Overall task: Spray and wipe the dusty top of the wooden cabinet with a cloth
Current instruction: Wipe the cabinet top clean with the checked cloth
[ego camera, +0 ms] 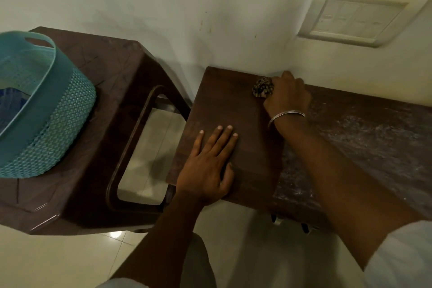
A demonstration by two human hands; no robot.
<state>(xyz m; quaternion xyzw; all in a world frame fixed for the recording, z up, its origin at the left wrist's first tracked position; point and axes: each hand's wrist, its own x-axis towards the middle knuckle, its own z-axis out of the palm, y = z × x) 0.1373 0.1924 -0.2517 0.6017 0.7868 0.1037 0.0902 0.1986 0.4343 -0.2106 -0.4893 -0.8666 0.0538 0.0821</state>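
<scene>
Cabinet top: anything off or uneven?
Yes. The cabinet top looks clean and dark at its left end, but right of the right hand and its cloth it is dusty, with pale streaks. Nothing spilled or damaged.

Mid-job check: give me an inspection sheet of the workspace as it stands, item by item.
Surface: wooden cabinet top; left part looks dark and clean, right part pale with dust.
Job's things: bunched patterned cloth at the back edge by the wall; no spray bottle seen.
Clutter: nothing seen on the cabinet.
Hands: left hand flat, fingers spread, on the near left corner; right hand, bangle on the wrist, closed on the cloth.
Cables: nothing seen.
Surroundings: brown plastic stool to the left carrying a teal basket; wall switch plate; tiled floor.
</scene>
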